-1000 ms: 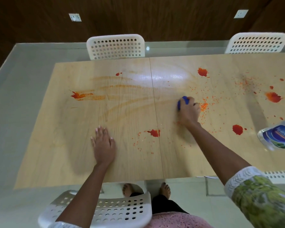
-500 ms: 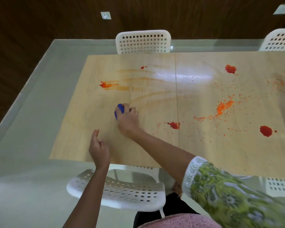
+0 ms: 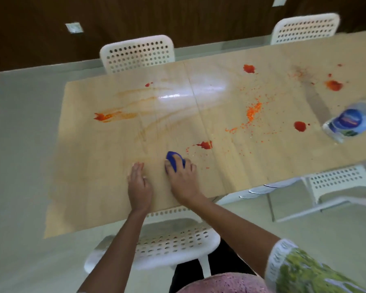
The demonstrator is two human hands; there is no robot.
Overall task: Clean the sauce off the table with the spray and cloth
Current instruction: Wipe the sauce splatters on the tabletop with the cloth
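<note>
While the right hand [image 3: 183,179] presses down near the front edge of the table, its fingers are closed over a small bunched blue cloth [image 3: 174,160], which shows only as a rounded wad between and ahead of the fingers and lies against the surface. The left hand [image 3: 138,185] rests just beside it on the left, fingers loosely extended and slightly curled, holding nothing; whether the palm is fully flat on the surface cannot be told. The two hands are near each other but apart.

The glass-topped table with a pale wood-grain panel beneath [image 3: 93,187] carries red-orange sauce in several places. A thick red blot [image 3: 205,145] lies just beyond and to the right of the cloth, with fine specks trailing from it. A smeared red streak [image 3: 106,116] sits on the left part, fading into pale orange arcs across the middle. A scatter of orange droplets [image 3: 253,112] covers the centre-right, and round red spots lie at the far centre [image 3: 249,68], the right [image 3: 300,126] and the far right [image 3: 334,85].

A clear plastic spray bottle with a blue label [image 3: 349,123] stands at the right edge of the view, well apart from both hands; it is blurred and its nozzle cannot be made out.

White perforated plastic chairs stand at the far side [image 3: 136,53] and at the near side beneath the forearms [image 3: 167,244]
</note>
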